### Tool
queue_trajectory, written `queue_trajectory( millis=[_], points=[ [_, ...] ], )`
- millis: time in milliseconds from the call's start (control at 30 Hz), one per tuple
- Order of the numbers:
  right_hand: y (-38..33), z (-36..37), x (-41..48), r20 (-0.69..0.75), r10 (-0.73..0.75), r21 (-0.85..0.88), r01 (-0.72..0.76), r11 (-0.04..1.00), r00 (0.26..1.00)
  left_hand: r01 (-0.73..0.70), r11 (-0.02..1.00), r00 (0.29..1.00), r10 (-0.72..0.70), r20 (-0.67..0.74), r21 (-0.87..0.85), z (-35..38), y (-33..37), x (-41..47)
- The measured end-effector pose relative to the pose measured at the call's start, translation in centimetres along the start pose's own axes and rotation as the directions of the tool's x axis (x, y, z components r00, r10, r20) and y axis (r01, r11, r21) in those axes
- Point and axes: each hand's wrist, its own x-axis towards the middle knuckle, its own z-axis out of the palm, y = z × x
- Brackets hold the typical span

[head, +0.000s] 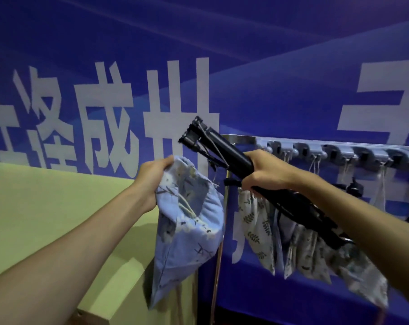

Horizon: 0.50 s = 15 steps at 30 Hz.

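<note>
My left hand (152, 181) grips the rim of a light blue printed drawstring bag (187, 235), whose mouth gapes open and whose body hangs down. My right hand (264, 171) grips a black folded tripod-like stand (224, 148) around its middle. The stand lies tilted, its leg end pointing up and left above the bag's mouth, its other end running down to the right under my forearm. The stand is outside the bag.
A metal rail with grey hooks (339, 153) runs along the blue banner wall (198, 66) on the right. Several printed cloth bags (257, 228) hang from it by strings. A thin metal post (218, 266) stands behind the bag. A pale green surface (46, 207) lies at left.
</note>
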Motion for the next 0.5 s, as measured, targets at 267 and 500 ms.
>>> queue_trajectory(
  millis=[267, 500],
  points=[
    [-1.7, 1.1, 0.5, 0.170, 0.011, -0.591, 0.093, 0.801, 0.985, -0.043, 0.996, 0.998, 0.038, -0.058, -0.075, -1.4, 1.5, 0.0],
    [-5.2, 1.2, 0.7, 0.272, -0.032, -0.842, 0.254, 0.477, 0.962, -0.355, 0.821, 0.934, 0.333, 0.130, 0.448, 0.2, 1.9, -1.4]
  ],
)
